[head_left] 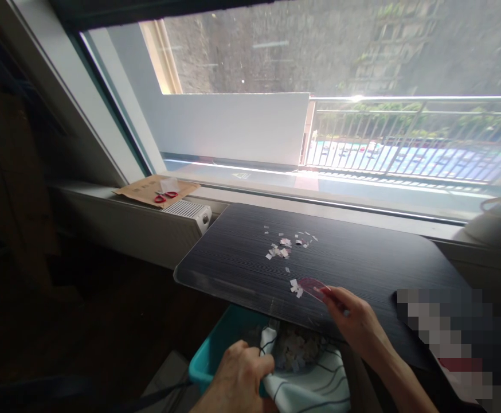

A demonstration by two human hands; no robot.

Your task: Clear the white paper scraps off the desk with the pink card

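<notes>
Dark table (233, 258) by window (332, 57) — right grip (356, 321) holds pink sheet (313, 285), left grip (244, 367) striped bag (308, 385).

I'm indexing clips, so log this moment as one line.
left hand: grips striped liner by teal bin | right hand: holds pink plastic piece beside paper scraps on dark table

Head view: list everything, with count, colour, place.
Table: one, dark, centre
Bin: one, teal, at table's near edge
Striped cloth: one, pale with dark stripes, at bin
Paper scraps: many, mostly white, on table, in bin
Thin sheet: one, translucent pink, beside scraps
Flat paper: one, brown, left of table
Scissors: one pair, red-handled, on flat paper
Slatted unit: one, white, left of table
Window: one, clear, behind table
Railing: one, grey, outside
Left hand: one, bare, gripping cloth
Right hand: one, bare, holding sheet
</notes>
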